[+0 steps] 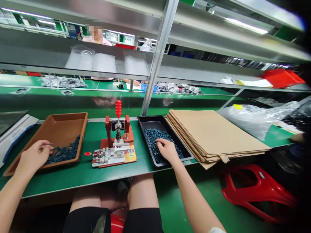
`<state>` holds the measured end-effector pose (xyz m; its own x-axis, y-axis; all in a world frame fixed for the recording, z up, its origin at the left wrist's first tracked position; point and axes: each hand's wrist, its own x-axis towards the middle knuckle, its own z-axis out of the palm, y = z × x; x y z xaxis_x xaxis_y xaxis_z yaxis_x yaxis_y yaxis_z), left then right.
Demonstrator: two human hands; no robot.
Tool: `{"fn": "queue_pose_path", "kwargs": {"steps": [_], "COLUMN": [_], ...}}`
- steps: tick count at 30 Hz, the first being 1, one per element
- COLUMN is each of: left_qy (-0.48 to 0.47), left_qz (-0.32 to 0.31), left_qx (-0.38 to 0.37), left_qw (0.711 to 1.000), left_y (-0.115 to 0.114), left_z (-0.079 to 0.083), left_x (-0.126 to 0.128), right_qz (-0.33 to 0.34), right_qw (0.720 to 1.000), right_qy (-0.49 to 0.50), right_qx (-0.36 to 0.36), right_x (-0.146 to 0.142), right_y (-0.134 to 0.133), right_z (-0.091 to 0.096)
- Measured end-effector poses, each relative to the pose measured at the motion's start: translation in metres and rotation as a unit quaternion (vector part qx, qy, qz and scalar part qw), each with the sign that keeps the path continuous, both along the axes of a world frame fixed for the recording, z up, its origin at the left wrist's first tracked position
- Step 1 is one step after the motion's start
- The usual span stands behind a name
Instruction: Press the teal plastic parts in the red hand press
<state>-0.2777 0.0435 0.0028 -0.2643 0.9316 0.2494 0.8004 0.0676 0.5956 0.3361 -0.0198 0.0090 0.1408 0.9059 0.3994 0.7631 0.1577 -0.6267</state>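
Dark blue parts under both hands (separate trays)

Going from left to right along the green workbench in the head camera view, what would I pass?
Brown tray → red-handled hand press → black tray of dark blue parts → stack of cardboard sheets → clear plastic bag

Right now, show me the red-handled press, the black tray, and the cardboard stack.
Red-handled press [118, 108]: head view, on the red handle.
Black tray [149, 118]: head view, on the far rim.
Cardboard stack [213, 132]: head view, on the top sheet.
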Motion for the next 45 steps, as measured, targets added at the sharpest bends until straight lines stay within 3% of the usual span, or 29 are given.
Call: {"fn": "queue_pose_path", "kwargs": {"steps": [2,5,9,12,16,19,21,27,34,38,45], "left_qy": [-0.048,-0.113,-0.038,-0.034,-0.142,-0.096,-0.097,-0.192,-0.212,-0.162,0.003], "left_qz": [0.02,-0.028,-0.072,-0.125,-0.177,-0.239,-0.243,-0.22,-0.225,-0.212,-0.249], "left_qx": [-0.002,0.029,0.088,0.153,0.058,0.017,0.008,-0.03,-0.109,-0.112,-0.09], "left_qw": [0.999,0.993,0.993,0.98,0.972,0.966,0.965,0.956,0.945,0.957,0.964], "left_y": [-0.012,-0.027,-0.047,-0.061,-0.072,-0.075,-0.074,-0.063,-0.053,-0.049,-0.04], "left_z": [0.015,0.028,0.036,0.043,0.045,0.036,0.026,0.008,0.02,0.024,0.024], "left_x": [0.018,0.041,0.078,0.12,0.18,0.214,0.228,0.243,0.248,0.247,0.254], "right_qz": [0.022,0.058,0.12,0.136,0.118,0.097,0.09,0.09,0.086,0.081,0.082], "right_qw": [0.997,0.985,0.957,0.962,0.975,0.973,0.967,0.968,0.967,0.971,0.971], "right_qy": [0.059,0.158,0.265,0.235,0.188,0.211,0.238,0.234,0.238,0.226,0.223], "right_qx": [0.04,0.04,0.013,0.022,0.03,0.015,0.002,-0.012,-0.014,-0.009,-0.004], "right_x": [-0.011,-0.039,-0.084,-0.111,-0.129,-0.134,-0.134,-0.132,-0.132,-0.132,-0.132], "right_y": [-0.007,-0.02,-0.034,-0.036,-0.031,-0.027,-0.027,-0.029,-0.028,-0.028,-0.028], "right_z": [0.004,0.007,-0.002,-0.018,-0.043,-0.058,-0.062,-0.061,-0.062,-0.062,-0.061]}}
